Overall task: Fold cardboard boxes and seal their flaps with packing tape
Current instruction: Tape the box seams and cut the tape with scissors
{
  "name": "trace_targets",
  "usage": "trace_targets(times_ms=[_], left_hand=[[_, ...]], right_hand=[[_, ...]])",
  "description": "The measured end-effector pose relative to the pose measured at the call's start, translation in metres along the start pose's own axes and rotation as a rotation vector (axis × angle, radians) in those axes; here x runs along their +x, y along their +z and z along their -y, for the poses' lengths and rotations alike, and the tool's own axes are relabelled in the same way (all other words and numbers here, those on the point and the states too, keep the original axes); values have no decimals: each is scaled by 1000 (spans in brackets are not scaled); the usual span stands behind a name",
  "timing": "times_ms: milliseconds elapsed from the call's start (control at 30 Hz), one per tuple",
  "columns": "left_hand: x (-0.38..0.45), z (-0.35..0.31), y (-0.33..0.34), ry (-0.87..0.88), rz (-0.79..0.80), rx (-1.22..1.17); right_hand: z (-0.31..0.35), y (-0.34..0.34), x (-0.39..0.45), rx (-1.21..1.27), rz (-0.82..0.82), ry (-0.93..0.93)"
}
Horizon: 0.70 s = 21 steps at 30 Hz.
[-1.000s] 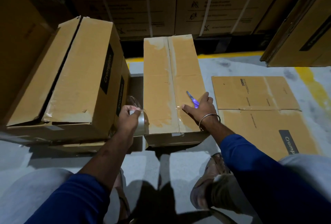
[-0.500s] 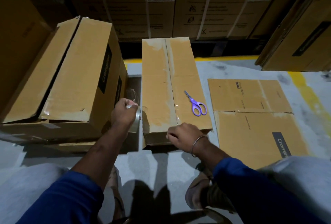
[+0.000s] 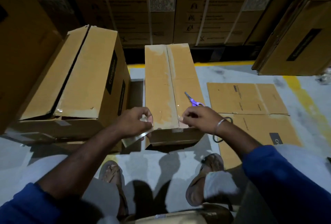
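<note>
- Your left hand [image 3: 133, 122] sits at the near-left corner of the box [image 3: 170, 87], fingers curled round the tape roll [image 3: 138, 136], which hangs just off the box's near edge.
- Your right hand [image 3: 198, 118] is pinched at the near end of the centre seam [image 3: 171, 80], thumb and fingers closed on what looks like the free tape end; the strip itself is too clear to make out for certain.
- The seam's long axis runs straight away from you, near to far, so the pull likely goes along it; the right hand is nearer the seam, the roll lies to its left.
- The scissors [image 3: 194, 101] lie on the right flap, just beyond your right hand, blades pointing far-left.
- Flattened cardboard [image 3: 250, 101] lies on the floor to the right; a larger box [image 3: 86, 80] stands to the left.
</note>
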State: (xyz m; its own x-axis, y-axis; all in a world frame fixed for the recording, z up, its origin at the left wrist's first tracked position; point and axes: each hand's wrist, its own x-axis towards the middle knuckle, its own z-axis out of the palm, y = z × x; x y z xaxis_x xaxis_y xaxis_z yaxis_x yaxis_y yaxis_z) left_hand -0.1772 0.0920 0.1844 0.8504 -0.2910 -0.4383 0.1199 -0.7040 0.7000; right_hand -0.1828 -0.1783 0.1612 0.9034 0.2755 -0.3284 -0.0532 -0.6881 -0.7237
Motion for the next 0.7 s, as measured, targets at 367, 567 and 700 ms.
trace_targets(times_ms=[367,567,700], left_hand=[[14,-15,28,129,31,228],[27,-13,21,79,179,113],[25,-14,5,46,300,-74]], right_hand=[[26,45,-1,325,-168,16],[9,33,8,372,-115,151],[-13,22,7,535,-63,299]])
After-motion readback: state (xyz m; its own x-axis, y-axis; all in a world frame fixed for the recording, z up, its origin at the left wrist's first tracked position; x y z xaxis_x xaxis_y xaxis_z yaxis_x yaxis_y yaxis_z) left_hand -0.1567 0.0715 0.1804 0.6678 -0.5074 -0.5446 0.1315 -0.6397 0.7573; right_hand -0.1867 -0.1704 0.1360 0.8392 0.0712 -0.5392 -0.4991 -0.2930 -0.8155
